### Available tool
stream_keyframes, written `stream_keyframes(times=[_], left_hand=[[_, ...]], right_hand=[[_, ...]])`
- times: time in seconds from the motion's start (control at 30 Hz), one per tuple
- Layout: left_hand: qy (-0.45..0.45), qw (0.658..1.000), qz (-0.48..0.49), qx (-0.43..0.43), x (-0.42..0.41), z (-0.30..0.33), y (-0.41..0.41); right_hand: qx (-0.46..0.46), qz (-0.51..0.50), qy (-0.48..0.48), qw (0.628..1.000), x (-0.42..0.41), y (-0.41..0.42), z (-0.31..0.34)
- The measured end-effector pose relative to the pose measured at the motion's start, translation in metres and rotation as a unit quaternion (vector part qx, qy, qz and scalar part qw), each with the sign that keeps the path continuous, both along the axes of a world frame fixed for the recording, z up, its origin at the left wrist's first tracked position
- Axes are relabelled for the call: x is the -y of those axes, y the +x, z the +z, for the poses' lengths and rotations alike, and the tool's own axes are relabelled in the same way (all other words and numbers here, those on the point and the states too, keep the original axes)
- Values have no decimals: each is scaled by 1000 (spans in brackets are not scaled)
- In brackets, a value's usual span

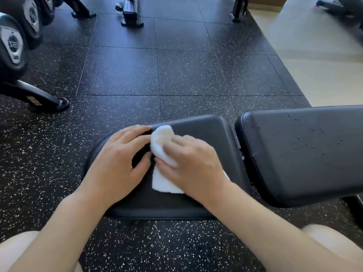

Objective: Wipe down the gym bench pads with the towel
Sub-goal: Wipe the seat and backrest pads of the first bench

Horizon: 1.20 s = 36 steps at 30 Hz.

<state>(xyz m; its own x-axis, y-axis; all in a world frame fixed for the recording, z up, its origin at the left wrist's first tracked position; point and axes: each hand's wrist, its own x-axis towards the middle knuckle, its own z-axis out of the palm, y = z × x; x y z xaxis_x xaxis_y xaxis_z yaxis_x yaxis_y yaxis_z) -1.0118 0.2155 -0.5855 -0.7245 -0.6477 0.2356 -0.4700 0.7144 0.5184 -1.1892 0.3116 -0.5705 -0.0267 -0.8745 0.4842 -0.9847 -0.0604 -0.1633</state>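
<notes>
A black gym bench stands in front of me. Its seat pad [204, 130] lies under both hands, and its longer back pad [306, 154] stretches to the right with small dark specks on it. A white towel [163, 179] lies bunched on the seat pad. My right hand [192, 163] lies on top of the towel, fingers bent over its upper fold, pressing it to the pad. My left hand [121, 156] rests flat on the seat pad just left of the towel, fingertips touching the towel's edge.
Speckled black rubber floor tiles [176, 75] surround the bench. A dumbbell rack [17, 46] with heavy dumbbells stands at the left. Feet of other equipment [130, 16] stand at the far side. A pale floor [314, 55] begins at the right. My knees show at the bottom corners.
</notes>
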Motion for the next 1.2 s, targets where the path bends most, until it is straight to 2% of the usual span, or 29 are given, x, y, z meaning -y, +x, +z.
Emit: stream_keyframes(times=[0.07, 0.17, 0.27, 0.3, 0.37, 0.43, 0.53, 0.6, 0.7, 0.77, 0.83, 0.93, 1.03, 1.07, 1.13, 1.2], left_hand=[[2, 1000, 8, -2, 2, 1, 1], [-11, 1000, 13, -2, 0, 1, 3], [-15, 1000, 14, -3, -2, 0, 8], [-16, 1000, 14, -3, -2, 0, 10], [-15, 1000, 19, -2, 0, 1, 16], [-7, 1000, 30, -3, 3, 1, 24], [27, 998, 57, -9, 6, 2, 38], [54, 996, 76, -16, 6, 5, 43], [68, 994, 80, -17, 3, 6, 48], [70, 995, 76, -17, 1, 7, 51], [73, 994, 81, -19, 2, 6, 54], [78, 993, 82, -36, 6, 6, 55], [85, 991, 90, -50, 10, 9, 56], [87, 990, 100, -51, 11, 9, 57], [96, 988, 112, -47, 10, 10, 60], [102, 988, 112, -42, 10, 9, 64]], right_hand=[[27, 0, 0, 1000, 2, -4, 2], [-10, -145, 28, 989, 23, -46, 8], [92, -237, 57, 965, 39, -85, 12], [98, -236, 55, 965, 41, -84, 11], [5, -211, 32, 977, 47, -59, 8], [-41, -114, 9, 993, 48, -8, 3], [15, 5, 48, 999, 44, 27, -2], [45, -68, 43, 996, 51, -2, 4], [106, -234, 68, 964, 60, -70, 14], [88, -236, 54, 966, 59, -72, 13], [33, -196, 21, 980, 58, -35, 7], [-60, -48, -11, 997, 46, 37, -4], [-5, 44, -14, 999, 39, 54, -3], [-18, 24, -12, 999, 42, 45, -1], [-100, -97, 25, 990, 50, 12, 2], [-64, -171, 59, 981, 53, -30, 8]])
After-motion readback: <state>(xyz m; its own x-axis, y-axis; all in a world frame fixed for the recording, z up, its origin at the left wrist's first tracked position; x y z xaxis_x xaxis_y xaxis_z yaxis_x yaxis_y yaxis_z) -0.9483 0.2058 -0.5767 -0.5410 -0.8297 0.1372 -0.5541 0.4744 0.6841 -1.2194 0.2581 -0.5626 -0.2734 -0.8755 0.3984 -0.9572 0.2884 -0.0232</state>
